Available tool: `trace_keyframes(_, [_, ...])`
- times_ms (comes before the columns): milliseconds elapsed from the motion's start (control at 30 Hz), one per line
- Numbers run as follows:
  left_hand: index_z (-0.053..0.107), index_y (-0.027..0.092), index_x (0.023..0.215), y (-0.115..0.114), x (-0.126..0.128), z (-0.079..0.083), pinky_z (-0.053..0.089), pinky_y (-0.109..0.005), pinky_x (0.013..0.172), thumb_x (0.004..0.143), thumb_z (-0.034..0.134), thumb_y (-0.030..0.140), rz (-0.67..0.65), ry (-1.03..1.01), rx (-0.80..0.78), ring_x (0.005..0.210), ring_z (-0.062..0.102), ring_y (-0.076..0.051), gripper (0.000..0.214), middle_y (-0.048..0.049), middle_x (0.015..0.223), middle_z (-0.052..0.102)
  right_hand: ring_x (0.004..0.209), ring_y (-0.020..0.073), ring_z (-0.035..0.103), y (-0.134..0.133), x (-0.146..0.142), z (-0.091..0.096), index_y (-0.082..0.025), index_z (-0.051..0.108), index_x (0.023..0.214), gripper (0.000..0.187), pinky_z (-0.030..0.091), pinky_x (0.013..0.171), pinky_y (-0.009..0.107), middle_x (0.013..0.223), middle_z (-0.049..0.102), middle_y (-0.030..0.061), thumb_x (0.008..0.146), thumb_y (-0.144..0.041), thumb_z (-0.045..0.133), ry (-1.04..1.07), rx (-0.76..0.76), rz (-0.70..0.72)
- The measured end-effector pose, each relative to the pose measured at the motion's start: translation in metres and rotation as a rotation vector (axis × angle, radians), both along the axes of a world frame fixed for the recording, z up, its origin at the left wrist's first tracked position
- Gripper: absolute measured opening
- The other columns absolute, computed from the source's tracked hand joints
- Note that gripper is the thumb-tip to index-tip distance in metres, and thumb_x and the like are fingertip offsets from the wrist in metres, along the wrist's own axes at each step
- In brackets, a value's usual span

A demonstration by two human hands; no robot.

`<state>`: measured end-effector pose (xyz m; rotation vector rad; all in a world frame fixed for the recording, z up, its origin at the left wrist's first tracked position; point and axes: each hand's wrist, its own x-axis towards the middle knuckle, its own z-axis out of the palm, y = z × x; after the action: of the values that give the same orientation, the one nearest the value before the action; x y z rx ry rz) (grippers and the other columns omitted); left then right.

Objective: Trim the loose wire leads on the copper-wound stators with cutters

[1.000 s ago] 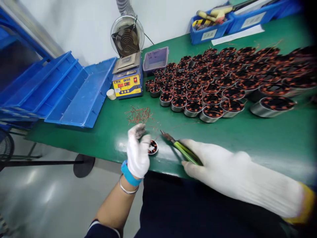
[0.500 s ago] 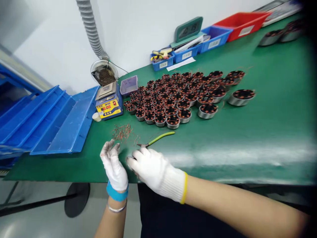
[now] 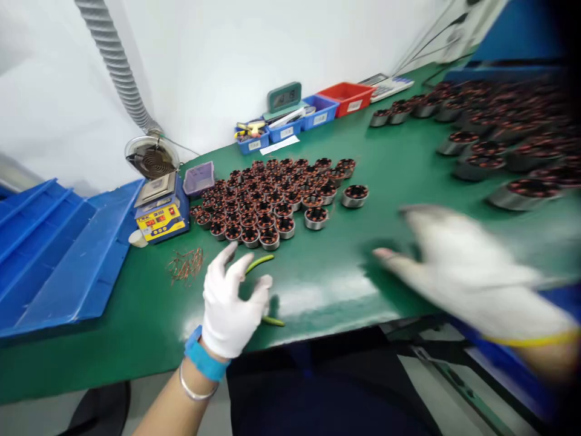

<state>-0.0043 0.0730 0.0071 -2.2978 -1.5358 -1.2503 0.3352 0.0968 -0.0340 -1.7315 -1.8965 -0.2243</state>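
Head-worn view, forward and down over the worktop [image 3: 336,284]
The camera looks from above dark clothing [image 3: 327,393], past the left hand [image 3: 231,306] and the right hand [image 3: 458,266], which is nearer the lens and shows larger, across to the wall [image 3: 227,66]; the worktop's front edge slants up to the right, with some floor [image 3: 27,419] below.

Back edge of green bench [image 3: 318,290]: teal clock [image 3: 284,95], red bin [image 3: 364,102], blue bins [image 3: 327,115].
Back left corner: round fan [image 3: 155,163], purple tray [image 3: 198,179].
Left end: large blue trays [image 3: 84,266].
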Motion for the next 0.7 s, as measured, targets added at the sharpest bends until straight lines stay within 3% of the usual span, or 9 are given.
trace_keyframes(100, [0.067,0.020,0.119,0.034,0.052,0.016,0.051,-0.053,0.103,0.085,0.073,0.026,-0.111,0.200,0.043,0.125,0.059,-0.035,0.036,-0.0177,0.143,0.055,0.120,0.0310,0.058,-0.009,-0.053,-0.008,-0.014,0.055,0.134,0.053,0.048,0.105,0.045,0.130,0.061,0.0163,0.097,-0.052,0.050,-0.027,0.025,0.264])
trace_keyframes(133, [0.068,0.020,0.119,0.047,0.069,0.018,0.049,-0.055,0.105,0.083,0.074,0.026,-0.130,0.258,0.010,0.130,0.055,-0.037,0.036,-0.0184,0.147,0.052,0.119,0.0308,0.059,-0.011,-0.064,-0.011,-0.012,0.054,0.135,0.052,0.049,0.105,0.045,0.128,0.062,0.0163,0.098,-0.049,0.052,0.020,0.056,0.278])
trace_keyframes(233, [0.071,0.017,0.112,0.089,0.114,0.016,0.040,-0.060,0.111,0.079,0.077,0.030,-0.142,0.405,-0.163,0.140,0.044,-0.042,0.036,-0.0201,0.156,0.043,0.116,0.0299,0.059,-0.016,-0.076,-0.016,-0.011,0.056,0.133,0.049,0.049,0.104,0.044,0.124,0.064,0.0161,0.098,-0.045,0.053,0.065,0.096,0.247])
trace_keyframes(333, [0.072,0.016,0.103,0.122,0.141,0.006,0.036,-0.059,0.115,0.081,0.075,0.031,-0.131,0.460,-0.308,0.141,0.044,-0.040,0.026,-0.0181,0.149,0.053,0.113,0.0265,0.061,-0.018,-0.076,-0.017,-0.014,0.059,0.125,0.040,0.051,0.102,0.040,0.119,0.067,0.0126,0.097,-0.042,0.053,0.084,0.086,0.216])
trace_keyframes(400, [0.072,0.017,0.101,0.129,0.147,0.005,0.037,-0.057,0.115,0.084,0.072,0.029,-0.127,0.454,-0.325,0.141,0.045,-0.038,0.020,-0.0156,0.145,0.057,0.113,0.0250,0.062,-0.016,-0.074,-0.018,-0.016,0.059,0.126,0.040,0.051,0.101,0.037,0.120,0.067,0.0113,0.095,-0.040,0.054,0.098,0.072,0.169])
trace_keyframes(467, [0.071,0.017,0.097,0.120,0.140,0.011,0.037,-0.057,0.116,0.084,0.072,0.028,-0.120,0.421,-0.293,0.141,0.045,-0.038,0.017,-0.0148,0.148,0.054,0.121,0.0286,0.058,-0.011,-0.062,-0.019,-0.014,0.053,0.135,0.052,0.049,0.104,0.040,0.131,0.062,0.0156,0.091,-0.042,0.057,0.110,0.065,0.083])
trace_keyframes(533, [0.069,0.018,0.093,0.093,0.116,0.020,0.039,-0.056,0.116,0.086,0.072,0.027,-0.127,0.334,-0.203,0.141,0.045,-0.036,0.012,-0.0137,0.150,0.053,0.134,0.0367,0.048,-0.002,-0.034,-0.017,-0.008,0.043,0.146,0.075,0.043,0.110,0.047,0.147,0.048,0.0243,0.086,-0.048,0.064,0.108,0.020,-0.112])
trace_keyframes(633, [0.062,0.021,0.088,0.034,0.056,0.024,0.048,-0.054,0.110,0.091,0.066,0.026,-0.206,0.222,-0.076,0.139,0.050,-0.032,0.006,-0.0114,0.151,0.052,0.143,0.0488,0.030,0.016,0.035,-0.006,-0.001,0.025,0.157,0.111,0.030,0.115,0.055,0.157,0.024,0.0360,0.077,-0.060,0.074,0.102,-0.116,-0.555])
trace_keyframes(700, [0.060,0.023,0.087,-0.002,0.011,0.014,0.055,-0.051,0.101,0.090,0.067,0.024,-0.182,0.181,-0.039,0.131,0.058,-0.032,0.008,-0.0095,0.150,0.053,0.141,0.0526,0.031,0.030,0.082,0.002,0.003,0.016,0.158,0.122,0.028,0.112,0.057,0.155,0.019,0.0426,0.077,-0.067,0.073,0.139,-0.155,-0.772])
